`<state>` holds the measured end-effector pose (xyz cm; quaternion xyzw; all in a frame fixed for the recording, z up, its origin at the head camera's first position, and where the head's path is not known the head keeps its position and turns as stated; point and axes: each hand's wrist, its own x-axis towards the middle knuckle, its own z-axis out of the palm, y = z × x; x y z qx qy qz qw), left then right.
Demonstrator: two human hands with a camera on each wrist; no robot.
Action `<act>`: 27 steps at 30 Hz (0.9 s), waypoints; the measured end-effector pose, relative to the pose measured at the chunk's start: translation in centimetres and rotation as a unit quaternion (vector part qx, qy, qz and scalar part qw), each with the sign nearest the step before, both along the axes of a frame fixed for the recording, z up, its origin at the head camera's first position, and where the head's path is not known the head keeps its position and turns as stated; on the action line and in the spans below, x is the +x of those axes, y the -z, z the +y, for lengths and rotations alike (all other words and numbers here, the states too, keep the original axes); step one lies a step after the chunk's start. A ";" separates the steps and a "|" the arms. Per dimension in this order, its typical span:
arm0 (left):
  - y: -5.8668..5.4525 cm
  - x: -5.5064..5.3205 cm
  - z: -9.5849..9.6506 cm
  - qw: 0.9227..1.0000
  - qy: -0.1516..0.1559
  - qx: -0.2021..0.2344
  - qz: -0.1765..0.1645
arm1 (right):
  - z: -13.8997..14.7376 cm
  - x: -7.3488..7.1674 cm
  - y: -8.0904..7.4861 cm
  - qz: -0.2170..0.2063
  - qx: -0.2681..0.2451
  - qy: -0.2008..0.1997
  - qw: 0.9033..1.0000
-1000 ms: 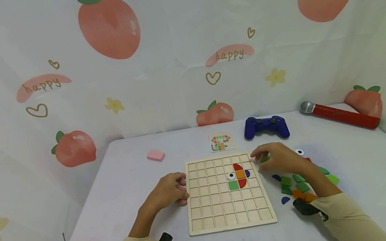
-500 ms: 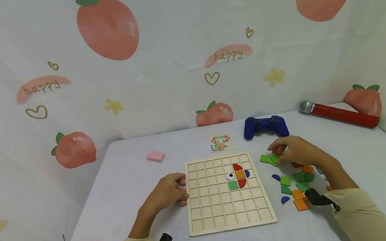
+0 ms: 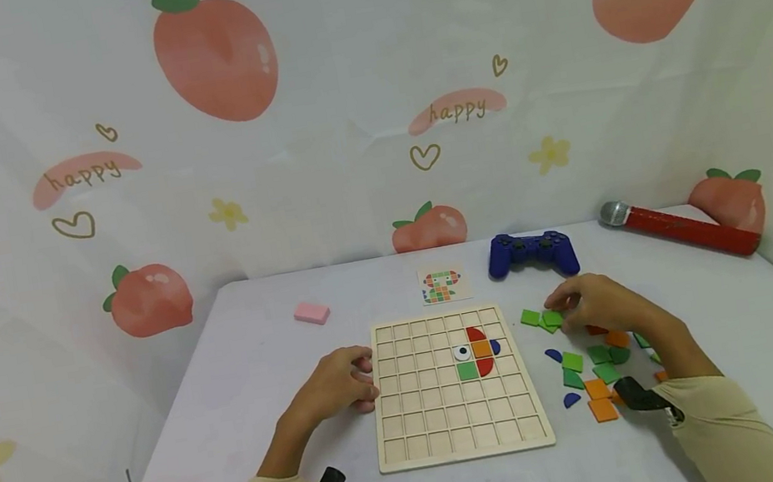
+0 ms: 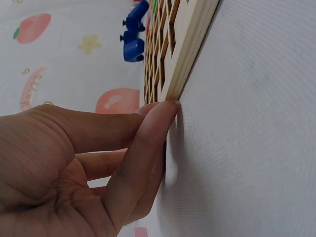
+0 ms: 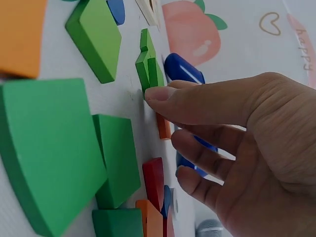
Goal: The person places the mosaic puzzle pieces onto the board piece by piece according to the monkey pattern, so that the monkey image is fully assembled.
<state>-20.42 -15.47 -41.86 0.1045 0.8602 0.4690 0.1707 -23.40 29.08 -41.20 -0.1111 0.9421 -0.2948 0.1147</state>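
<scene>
Pale wood grid board [image 3: 434, 419], part filled, flat on the white worktop [image 3: 269, 361].
Orange tiles [image 3: 603, 410] lie off its near right corner, presumably for easy reach; the left hand [image 3: 335, 380], half open, rests bent fingertips against the board's left edge, apparently steadying it; the right hand [image 3: 601, 302], fingers loosely bent, is at light-green tiles [image 3: 530, 318] off the far right corner, grip on any not determinable; a pattern card [image 3: 445, 283] lies beyond the far edge, likely for viewing.

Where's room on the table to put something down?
Bare table lies between the pink block and left hand, and in front of the grid board. It's crowded right of the board: tiles cluster by the right hand.
</scene>
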 end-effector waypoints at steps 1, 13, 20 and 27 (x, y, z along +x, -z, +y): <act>0.0 0.0 0.0 1.000 0.000 0.000 0.000 | 0.0 0.0 0.0 0.000 -0.001 -0.001 1.000; 0.0 0.0 0.1 1.000 -0.002 -0.021 0.020 | -0.2 0.1 0.0 -0.008 -0.005 0.001 1.000; -0.1 0.0 0.1 1.000 0.000 -0.012 0.015 | -1.3 -0.1 0.0 0.002 -0.027 -0.007 1.000; -0.3 0.2 0.1 1.000 -0.006 -0.004 0.004 | -3.1 -0.2 0.1 0.023 -0.048 -0.038 0.998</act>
